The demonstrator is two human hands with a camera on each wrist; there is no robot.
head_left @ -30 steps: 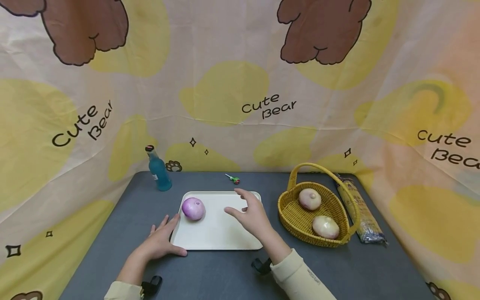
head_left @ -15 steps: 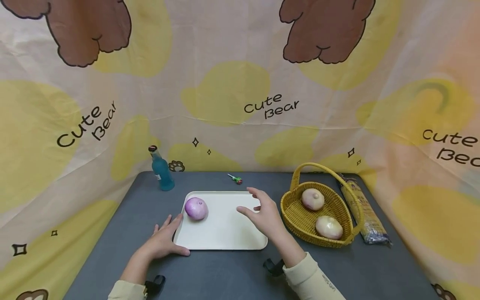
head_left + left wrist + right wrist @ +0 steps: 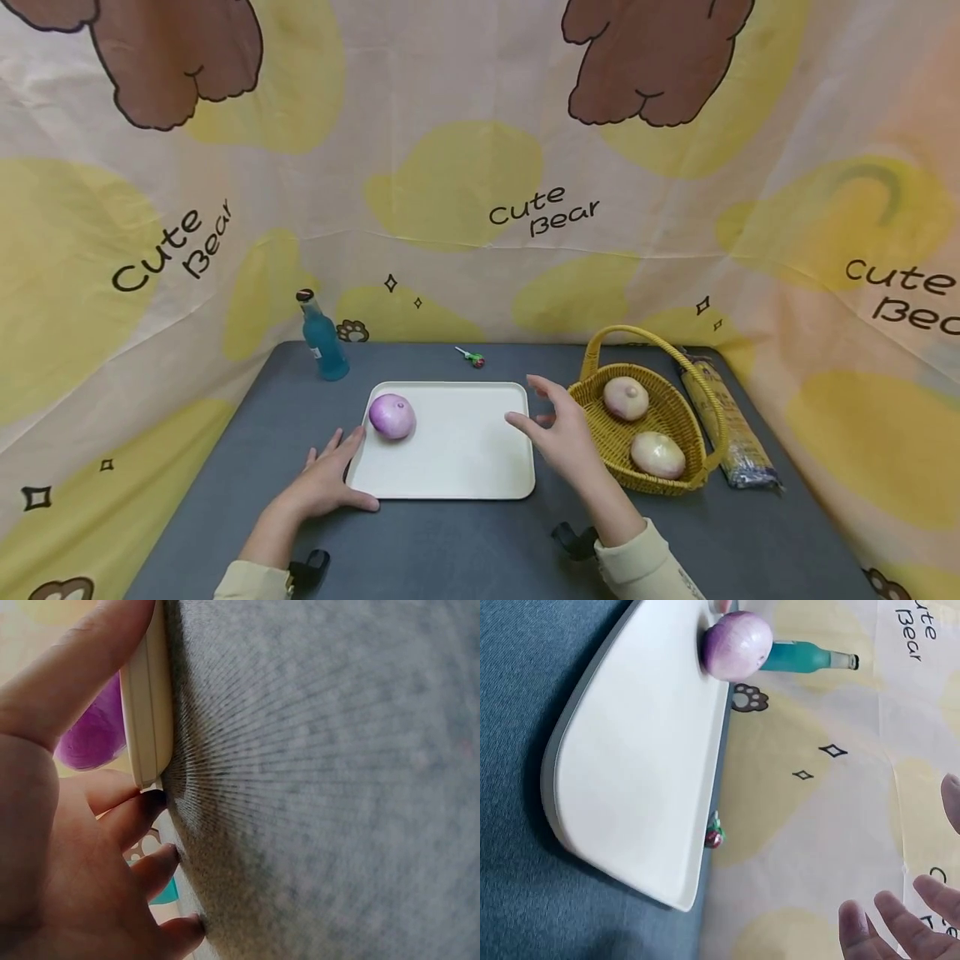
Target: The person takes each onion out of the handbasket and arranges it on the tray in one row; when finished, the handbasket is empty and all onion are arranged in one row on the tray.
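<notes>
My left hand [image 3: 322, 485] touches the left side of a white tray [image 3: 465, 454], its thumb at the front-left corner and its fingers spread on the table. In the left wrist view the thumb [image 3: 71, 679] lies against the tray's edge. A purple onion [image 3: 392, 417] sits at the tray's left end. My right hand [image 3: 566, 433] hangs between the tray's right edge and a yellow wicker basket [image 3: 600, 446], thumb and fingers apart with nothing between them. Two pale onions lie in the basket, one behind [image 3: 626, 398], one in front [image 3: 657, 456].
A blue bottle [image 3: 324, 346] stands at the table's back left. A small lollipop [image 3: 472, 358] lies behind the tray. A long clear-and-yellow packet [image 3: 731, 425] lies right of the basket, whose tall handle [image 3: 660, 342] arches over it. A printed cloth [image 3: 450, 192] hangs behind the table.
My right hand has moved to the right, from above the tray to beside the basket, its fingers still apart. The left hand, tray and onions have kept their places as the view shifted slightly.
</notes>
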